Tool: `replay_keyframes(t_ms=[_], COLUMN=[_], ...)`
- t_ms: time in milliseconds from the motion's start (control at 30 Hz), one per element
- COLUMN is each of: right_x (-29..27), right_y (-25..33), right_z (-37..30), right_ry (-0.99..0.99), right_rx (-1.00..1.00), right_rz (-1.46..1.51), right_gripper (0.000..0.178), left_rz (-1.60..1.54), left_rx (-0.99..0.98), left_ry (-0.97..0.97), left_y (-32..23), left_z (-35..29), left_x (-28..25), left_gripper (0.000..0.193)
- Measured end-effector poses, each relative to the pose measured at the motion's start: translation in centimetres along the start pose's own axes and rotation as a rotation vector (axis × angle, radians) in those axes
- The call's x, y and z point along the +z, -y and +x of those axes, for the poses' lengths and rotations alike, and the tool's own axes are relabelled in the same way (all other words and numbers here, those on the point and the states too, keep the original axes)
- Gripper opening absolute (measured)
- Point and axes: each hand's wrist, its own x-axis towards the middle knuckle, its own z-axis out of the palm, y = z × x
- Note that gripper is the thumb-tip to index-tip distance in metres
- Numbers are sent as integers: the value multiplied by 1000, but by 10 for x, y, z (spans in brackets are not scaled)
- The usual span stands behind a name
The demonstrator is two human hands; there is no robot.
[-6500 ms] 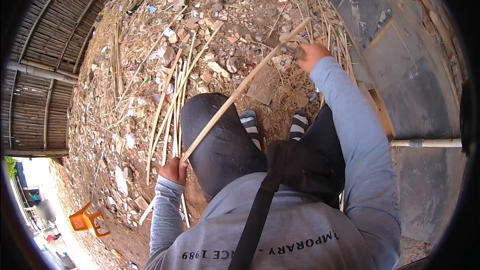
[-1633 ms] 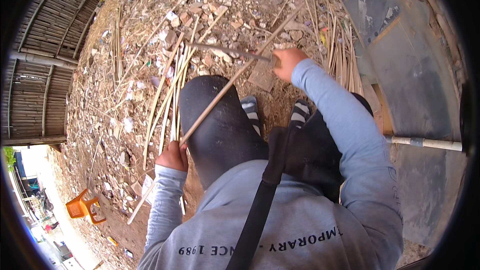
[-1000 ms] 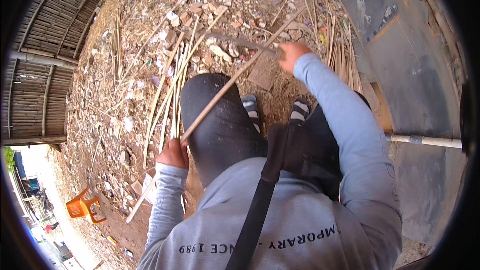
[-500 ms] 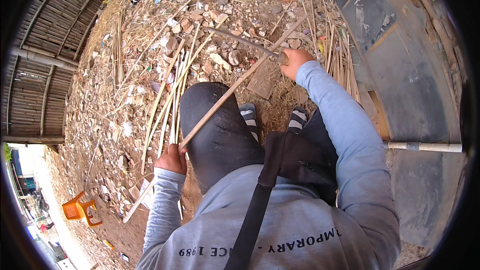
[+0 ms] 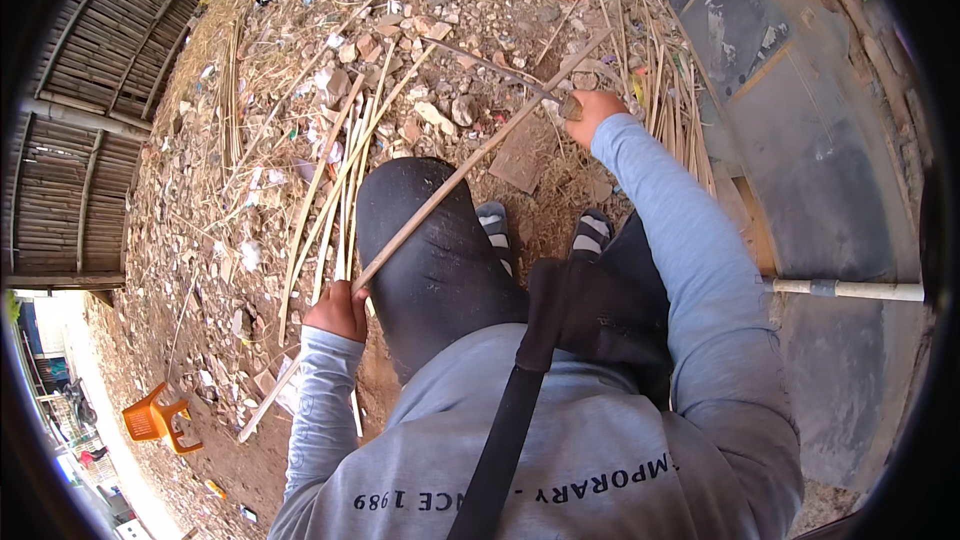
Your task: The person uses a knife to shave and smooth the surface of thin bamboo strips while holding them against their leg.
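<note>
My left hand [image 5: 338,312] is closed around a long bamboo strip [image 5: 440,196] beside my left thigh. The strip slants over my left knee, its far end up and to the right, its near end past my left forearm. My right hand [image 5: 597,118] grips the handle of a long, dark-bladed knife [image 5: 490,66], whose tip points left. Blade and strip cross just left of my right hand; I cannot tell how deep the edge sits in the strip. Several cut bamboo strips [image 5: 321,180] lie on the ground left of my knee.
Rubble and litter [image 5: 440,0] cover the ground ahead. More bamboo strips [image 5: 680,115] lie at the right, beside grey panels [image 5: 830,170] with a white pipe [image 5: 870,291]. A slatted bamboo wall [image 5: 95,50] stands at the far left, an orange plastic chair [image 5: 150,418] below it.
The knife blade has turned to look thinner, and its tip has shifted slightly right. The strip and both hands keep nearly the same places, with a small drift of the whole view.
</note>
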Motion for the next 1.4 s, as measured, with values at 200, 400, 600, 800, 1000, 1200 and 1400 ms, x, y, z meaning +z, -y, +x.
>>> replay_keyframes(t_ms=[200, 400, 600, 800, 1000, 1200, 1400], right_x=[-32, -33, -29, -33, -29, -40, -55], right_y=[20, 31, 2, 21, 3, -7, 21], right_z=[-15, -18, -4, -18, -3, -6, -16], right_ry=[160, 7, 14, 108, -60, 72, 64], right_rx=[-97, -6, 119, -21, 51, 53, -16], right_rz=[-124, -79, -15, -80, -34, -85, -99], right_gripper=[43, 43, 38, 32, 38, 41, 45], left_rz=[-14, -3, -48, -21, -21, -43, -55], left_rx=[12, 38, 4, 52, 34, 46, 47], left_ry=[19, -14, 18, -24, -6, -9, 9], left_y=[7, 11, 1, 11, 11, 10, 18], left_z=[-4, -1, 4, -6, 2, 3, 2], left_x=[-2, 7, -3, 2, 5, 2, 3], left_gripper=[28, 28, 28, 28, 27, 25, 25])
